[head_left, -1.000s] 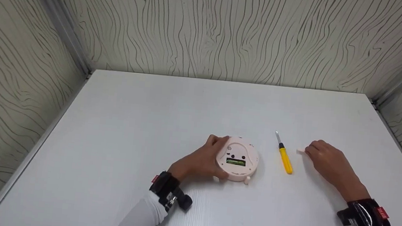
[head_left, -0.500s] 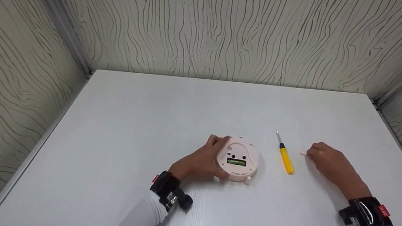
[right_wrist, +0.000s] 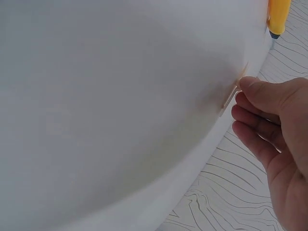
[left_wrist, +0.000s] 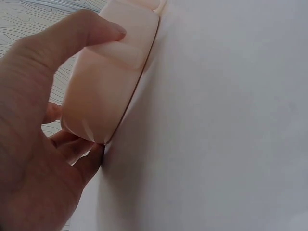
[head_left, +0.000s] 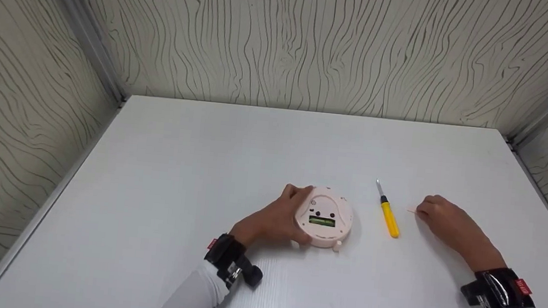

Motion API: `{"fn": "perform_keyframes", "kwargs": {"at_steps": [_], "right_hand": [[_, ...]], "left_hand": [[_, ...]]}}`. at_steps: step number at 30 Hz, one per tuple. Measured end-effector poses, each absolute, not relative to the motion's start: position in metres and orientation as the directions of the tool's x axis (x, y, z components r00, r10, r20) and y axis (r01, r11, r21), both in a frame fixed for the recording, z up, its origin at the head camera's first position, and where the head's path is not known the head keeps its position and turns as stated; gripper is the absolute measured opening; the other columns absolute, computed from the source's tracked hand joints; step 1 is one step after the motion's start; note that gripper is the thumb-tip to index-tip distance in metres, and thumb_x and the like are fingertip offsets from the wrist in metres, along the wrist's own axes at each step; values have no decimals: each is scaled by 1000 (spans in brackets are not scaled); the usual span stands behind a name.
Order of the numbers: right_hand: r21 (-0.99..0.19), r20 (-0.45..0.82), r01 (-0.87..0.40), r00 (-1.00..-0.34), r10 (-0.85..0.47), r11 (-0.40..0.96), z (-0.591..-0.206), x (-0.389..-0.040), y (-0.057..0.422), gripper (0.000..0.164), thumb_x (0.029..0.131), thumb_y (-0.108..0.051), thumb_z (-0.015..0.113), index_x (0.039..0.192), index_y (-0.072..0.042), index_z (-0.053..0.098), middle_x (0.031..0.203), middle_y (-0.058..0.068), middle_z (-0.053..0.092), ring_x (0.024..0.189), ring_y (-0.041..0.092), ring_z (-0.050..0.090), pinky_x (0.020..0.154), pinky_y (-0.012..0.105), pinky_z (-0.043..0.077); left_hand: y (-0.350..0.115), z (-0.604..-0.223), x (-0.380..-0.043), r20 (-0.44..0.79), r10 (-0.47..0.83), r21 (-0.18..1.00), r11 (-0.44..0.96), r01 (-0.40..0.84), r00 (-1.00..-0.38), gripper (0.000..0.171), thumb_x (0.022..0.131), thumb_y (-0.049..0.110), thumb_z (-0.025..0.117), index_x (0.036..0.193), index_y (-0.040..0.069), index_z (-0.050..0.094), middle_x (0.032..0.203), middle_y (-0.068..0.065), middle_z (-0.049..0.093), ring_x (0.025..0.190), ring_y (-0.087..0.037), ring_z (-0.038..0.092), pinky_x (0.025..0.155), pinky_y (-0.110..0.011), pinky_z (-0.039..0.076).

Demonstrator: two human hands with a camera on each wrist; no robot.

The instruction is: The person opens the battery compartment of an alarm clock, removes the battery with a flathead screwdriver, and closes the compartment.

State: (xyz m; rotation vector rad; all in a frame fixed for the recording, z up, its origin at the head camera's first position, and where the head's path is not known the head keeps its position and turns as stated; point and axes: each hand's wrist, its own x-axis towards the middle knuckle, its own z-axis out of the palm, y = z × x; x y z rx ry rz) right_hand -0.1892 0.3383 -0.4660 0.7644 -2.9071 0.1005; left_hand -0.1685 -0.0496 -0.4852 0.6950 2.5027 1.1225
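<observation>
A round pale pink alarm clock point(head_left: 329, 203) lies back side up on the white table, its battery compartment uncovered. Inside that slot a green battery point(head_left: 322, 221) shows. My left hand point(head_left: 278, 218) grips the clock's left side, thumb on the rim near a foot and fingers round the far edge. Off to the right, my right hand point(head_left: 448, 225) pinches a thin pale pink battery cover point(right_wrist: 230, 97) between thumb and fingers, low over the tabletop. The fingers hide part of the cover. Between clock and right hand lies a screwdriver point(head_left: 390, 219) with a yellow handle.
The white table point(head_left: 176, 175) runs back to a panel point(head_left: 285, 39) with a wood-grain pattern. Similar panels stand at the left and right. Each wrist wears a black strapped camera, the left one point(head_left: 252, 275) close to the tabletop.
In my right hand the battery cover has turned, so that only a thin sliver shows now in the head view. That hand has shifted slightly. My left hand and the clock stay put.
</observation>
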Motion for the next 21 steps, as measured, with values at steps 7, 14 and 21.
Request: {"fn": "perform_keyframes", "kwargs": {"at_steps": [7,14,21], "right_hand": [[-16,163,-504,-853,-495,864,-466,-188,338,16,78,4,74,93,5,72,88,16,66,82,29,65,75,40,57],[-40,160,-494,-861,-483,868,-463,-186,337,15,78,2,75,92,4,72,87,15,66,81,28,64,74,41,57],[-39,223,-515,-840,-494,857,-462,-185,334,12,80,-3,74,91,1,71,86,12,66,81,27,64,72,41,57]], "left_hand": [[-49,-486,-170,-81,546,762,574,302,-834,116,64,37,83,157,25,15,132,-1,34,115,-14,46,102,-28,41],[-49,-486,-170,-73,551,766,565,308,-831,115,63,36,82,157,26,15,131,-1,34,114,-14,46,101,-28,41],[-49,-488,-171,-70,546,770,562,303,-835,114,63,36,82,156,29,16,130,1,35,114,-13,46,100,-27,41]]}}
